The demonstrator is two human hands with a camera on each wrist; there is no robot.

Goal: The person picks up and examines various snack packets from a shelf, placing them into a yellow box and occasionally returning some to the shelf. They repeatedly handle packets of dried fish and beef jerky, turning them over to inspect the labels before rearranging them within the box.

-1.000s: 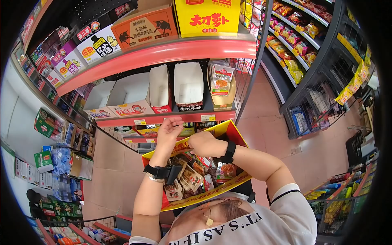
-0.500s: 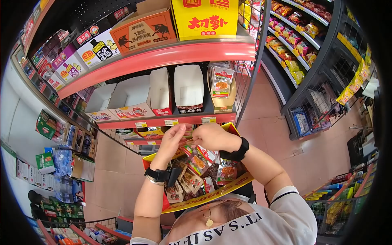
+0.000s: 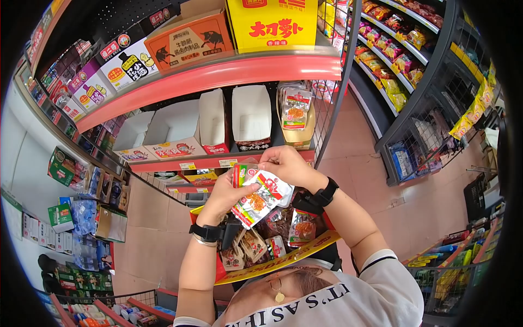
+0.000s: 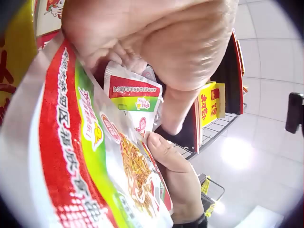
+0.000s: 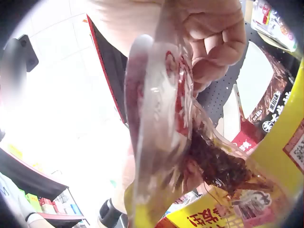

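Both hands hold a bunch of snack packets [image 3: 255, 206], white with red and green bands and a picture of shredded food, above an open yellow box [image 3: 297, 254]. My left hand [image 3: 219, 195] grips them from the left with its thumb over the front. At their upper right edge, my right hand [image 3: 291, 168] pinches with curled fingers. The left wrist view shows one packet [image 4: 90, 142] up close and another smaller-looking packet [image 4: 135, 95] under the left palm. Clear-backed packets [image 5: 161, 109] hang below the right hand in the right wrist view. Assorted snack bags [image 3: 302, 228] fill the box.
Ahead, a shelf with a red edge [image 3: 218, 71] carries open white display boxes [image 3: 251, 111] and a carton of similar packets [image 3: 297, 111]. A yellow carton [image 3: 272, 24] stands above. Snack racks [image 3: 392, 49] line the right; stacked goods [image 3: 81, 212] are at left.
The right hand dipped into the box, then rose with packets. Those packets now lie between both hands, front face up, and the left hand has come in to grip them.
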